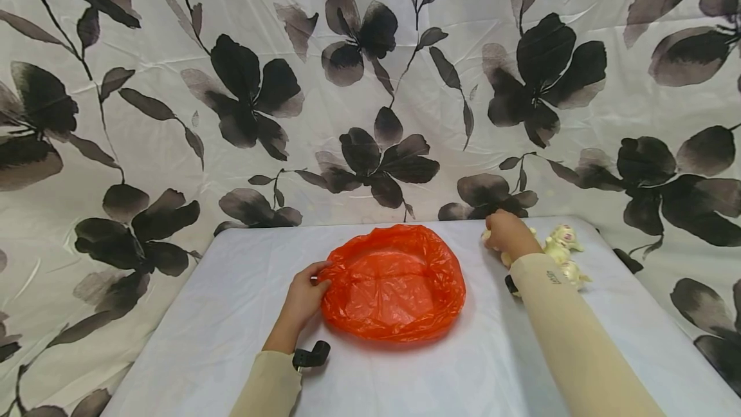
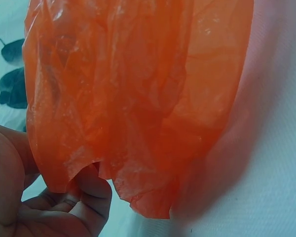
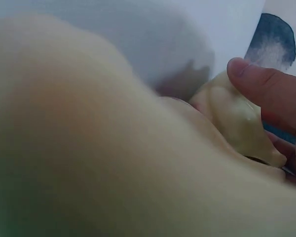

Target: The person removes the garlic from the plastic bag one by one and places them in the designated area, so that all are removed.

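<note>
A red-orange plastic bag (image 1: 393,282) stands on the table, its wide mouth spread and facing up. My left hand (image 1: 304,295) pinches the bag's left rim between thumb and fingers. In the left wrist view that hand (image 2: 64,207) has its fingers curled at the bag's ragged edge (image 2: 148,192). Right of the bag, my right hand (image 1: 514,235) grips a pale yellow toy figure (image 3: 234,116), with the thumb pressed on it in the right wrist view. More pale yellow toy figures (image 1: 561,243) lie just beyond that wrist, partly hidden by the sleeve.
A white cloth covers the table (image 1: 191,333). Behind its far edge hangs a white curtain (image 1: 359,101) with dark flowers. A large blurred pale shape (image 3: 89,148) fills much of the right wrist view; I cannot tell what it is.
</note>
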Tool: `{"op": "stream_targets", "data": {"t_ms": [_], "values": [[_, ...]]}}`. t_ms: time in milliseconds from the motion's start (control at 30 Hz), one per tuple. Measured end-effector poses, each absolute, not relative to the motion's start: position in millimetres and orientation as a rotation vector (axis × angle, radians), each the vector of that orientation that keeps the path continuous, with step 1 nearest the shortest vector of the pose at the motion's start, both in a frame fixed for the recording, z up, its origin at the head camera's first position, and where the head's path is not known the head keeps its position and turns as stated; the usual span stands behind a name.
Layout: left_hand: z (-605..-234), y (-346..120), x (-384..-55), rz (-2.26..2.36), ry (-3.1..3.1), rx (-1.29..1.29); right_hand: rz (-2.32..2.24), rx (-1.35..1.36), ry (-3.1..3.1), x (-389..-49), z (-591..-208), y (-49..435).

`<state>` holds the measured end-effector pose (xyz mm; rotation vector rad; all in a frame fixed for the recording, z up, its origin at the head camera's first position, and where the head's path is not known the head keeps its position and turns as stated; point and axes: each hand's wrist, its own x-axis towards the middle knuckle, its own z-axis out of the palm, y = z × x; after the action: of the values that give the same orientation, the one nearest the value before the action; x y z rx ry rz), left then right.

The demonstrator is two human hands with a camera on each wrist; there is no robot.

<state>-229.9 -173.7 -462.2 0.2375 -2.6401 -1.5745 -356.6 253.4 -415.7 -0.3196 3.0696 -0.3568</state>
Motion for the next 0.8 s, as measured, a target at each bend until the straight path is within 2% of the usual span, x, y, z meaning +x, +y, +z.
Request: {"op": "stream_targets", "data": {"t_ms": [167,400,800], "values": [[-463.0,-172.8,-230.3,-1.574,-2.638,0.231,-0.213,-0.409,3.134,-356.1,-422.7,255.5],[-465.6,-171.8,-230.1,-1.58,-2.628,0.236,-0.008,-0.387,3.139,-350.5,-423.3,248.3],[-466.6,-173.0,-232.9,-1.547,-2.646,0.251,-0.027,-0.431,3.155,-351.2,-425.5,249.6]]}}
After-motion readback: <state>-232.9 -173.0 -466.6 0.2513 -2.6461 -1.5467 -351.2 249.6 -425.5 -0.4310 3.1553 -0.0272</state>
